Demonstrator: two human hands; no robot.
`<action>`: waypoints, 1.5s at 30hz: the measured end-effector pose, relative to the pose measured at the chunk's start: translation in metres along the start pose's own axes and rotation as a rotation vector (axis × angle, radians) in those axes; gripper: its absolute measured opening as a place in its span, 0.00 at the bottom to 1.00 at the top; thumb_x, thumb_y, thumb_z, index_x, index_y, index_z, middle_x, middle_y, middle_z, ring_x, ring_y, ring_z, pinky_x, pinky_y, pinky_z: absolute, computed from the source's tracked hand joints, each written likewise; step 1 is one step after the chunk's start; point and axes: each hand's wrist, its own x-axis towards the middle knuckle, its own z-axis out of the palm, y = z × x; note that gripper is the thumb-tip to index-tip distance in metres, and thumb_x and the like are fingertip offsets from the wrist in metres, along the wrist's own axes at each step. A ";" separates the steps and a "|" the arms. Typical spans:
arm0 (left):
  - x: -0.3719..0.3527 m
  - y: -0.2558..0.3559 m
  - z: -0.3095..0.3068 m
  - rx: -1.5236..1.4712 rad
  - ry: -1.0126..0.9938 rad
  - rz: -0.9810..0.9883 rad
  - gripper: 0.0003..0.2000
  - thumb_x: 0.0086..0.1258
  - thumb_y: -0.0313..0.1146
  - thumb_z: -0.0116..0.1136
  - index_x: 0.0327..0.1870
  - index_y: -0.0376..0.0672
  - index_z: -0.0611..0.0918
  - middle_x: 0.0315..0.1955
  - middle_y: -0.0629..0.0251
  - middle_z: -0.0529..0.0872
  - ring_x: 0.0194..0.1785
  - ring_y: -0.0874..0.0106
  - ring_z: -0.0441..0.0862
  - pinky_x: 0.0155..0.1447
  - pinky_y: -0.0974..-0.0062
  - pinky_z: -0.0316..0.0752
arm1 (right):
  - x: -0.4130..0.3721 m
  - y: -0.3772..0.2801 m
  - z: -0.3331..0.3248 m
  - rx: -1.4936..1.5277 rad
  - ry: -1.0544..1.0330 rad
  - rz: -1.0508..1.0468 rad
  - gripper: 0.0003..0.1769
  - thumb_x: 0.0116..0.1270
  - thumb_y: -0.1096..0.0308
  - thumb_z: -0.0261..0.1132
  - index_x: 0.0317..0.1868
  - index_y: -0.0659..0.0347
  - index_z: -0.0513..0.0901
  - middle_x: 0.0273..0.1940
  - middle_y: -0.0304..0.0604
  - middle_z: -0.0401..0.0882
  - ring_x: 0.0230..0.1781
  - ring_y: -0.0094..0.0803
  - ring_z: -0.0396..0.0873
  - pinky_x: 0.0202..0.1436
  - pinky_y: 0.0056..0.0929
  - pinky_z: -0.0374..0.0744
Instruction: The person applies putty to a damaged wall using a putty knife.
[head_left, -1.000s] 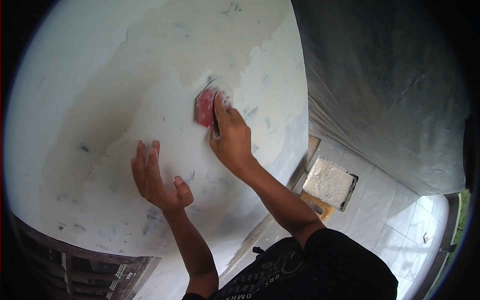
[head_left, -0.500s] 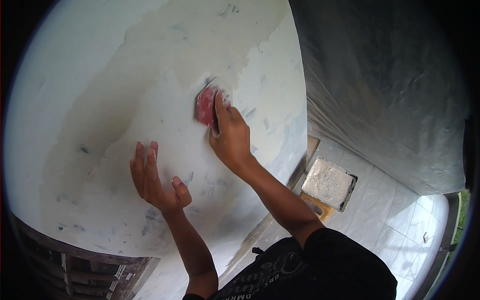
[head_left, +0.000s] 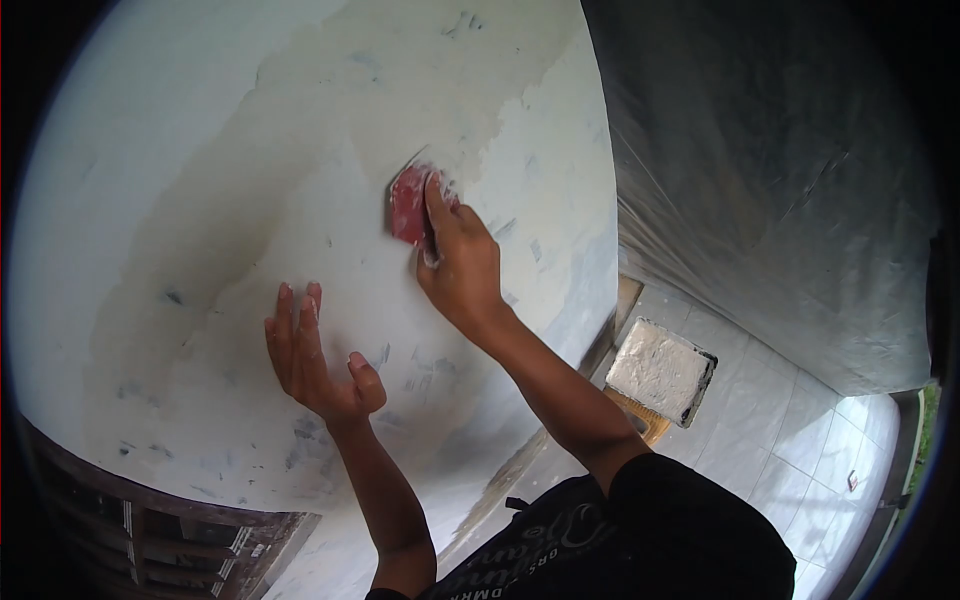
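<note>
A red scraper point(head_left: 408, 205) with white smears lies against the pale, patchy wall point(head_left: 370, 120). My right hand point(head_left: 463, 262) grips it, with the index finger stretched along its back. Lower and to the left, my left hand point(head_left: 322, 365) is held up at the wall with fingers apart and nothing in it; whether it touches the surface I cannot tell. White residue marks the fingertips. Damp-looking beige areas and small dark marks spread over the wall around both hands.
A tray of white paste point(head_left: 660, 370) rests on a yellowish stool point(head_left: 640, 418) at the right, over grey floor tiles point(head_left: 745, 400). Plastic sheeting point(head_left: 760, 200) hangs at the upper right. A dark wooden frame with slats point(head_left: 160, 540) is at the lower left.
The view has shifted slightly. My right hand and the scraper have stayed at nearly the same part of the wall, the scraper moving slightly left; my left hand keeps its pose.
</note>
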 end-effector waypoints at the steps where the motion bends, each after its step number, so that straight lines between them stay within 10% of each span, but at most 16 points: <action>1: 0.000 0.000 0.000 0.004 0.002 0.000 0.29 0.70 0.43 0.42 0.69 0.36 0.72 0.56 0.49 0.85 0.70 0.49 0.74 0.76 0.48 0.54 | -0.016 -0.006 0.000 0.014 -0.030 0.003 0.43 0.46 0.84 0.68 0.69 0.67 0.71 0.32 0.52 0.76 0.30 0.47 0.76 0.35 0.39 0.79; 11: 0.001 0.000 -0.001 0.018 -0.001 -0.001 0.29 0.70 0.42 0.42 0.69 0.35 0.72 0.56 0.49 0.85 0.69 0.49 0.75 0.76 0.48 0.54 | 0.001 0.005 -0.013 0.064 0.139 0.040 0.42 0.49 0.88 0.65 0.69 0.70 0.71 0.30 0.49 0.75 0.27 0.34 0.73 0.31 0.30 0.74; 17: 0.000 0.000 0.001 0.014 0.008 0.003 0.28 0.70 0.43 0.42 0.69 0.36 0.72 0.57 0.50 0.85 0.70 0.50 0.74 0.77 0.48 0.53 | -0.022 -0.014 -0.007 0.066 -0.114 0.030 0.43 0.47 0.84 0.66 0.70 0.66 0.71 0.30 0.53 0.75 0.30 0.44 0.77 0.35 0.38 0.79; 26: 0.000 -0.001 0.001 0.059 -0.010 0.008 0.29 0.67 0.41 0.43 0.69 0.38 0.73 0.59 0.53 0.84 0.70 0.49 0.74 0.76 0.47 0.56 | 0.010 0.008 -0.010 0.058 0.135 0.013 0.41 0.47 0.86 0.65 0.68 0.71 0.72 0.30 0.51 0.77 0.29 0.41 0.75 0.31 0.33 0.75; 45: 0.004 0.003 0.000 0.109 -0.061 0.004 0.30 0.61 0.39 0.45 0.65 0.39 0.79 0.63 0.57 0.82 0.72 0.50 0.71 0.78 0.50 0.53 | -0.029 0.002 -0.003 0.027 -0.099 0.121 0.44 0.47 0.83 0.66 0.71 0.65 0.70 0.34 0.54 0.77 0.33 0.49 0.79 0.36 0.41 0.80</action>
